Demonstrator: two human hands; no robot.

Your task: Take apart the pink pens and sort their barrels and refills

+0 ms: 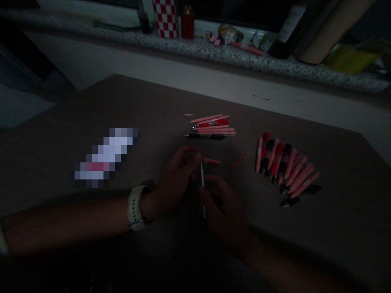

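In the dim head view, my right hand (224,203) has its fingers closed around a slim white pen refill (202,179) that stands nearly upright in the picture. My left hand (180,173), with a pale watch strap on its wrist, pinches at the refill's upper end. Whether a smaller part is between those fingertips is too dark to tell. Just beyond the hands lies a short pink pen part (212,161). A pink cap-like piece with a clip (239,161) rests to its right.
Pink pen barrels (214,129) lie grouped with a red pen (210,123) and a black pen (207,136). Several pink, red and black pens (284,162) form a row at right. A blurred-out bright object (106,156) is at left. Behind runs a cluttered granite sill (122,36).
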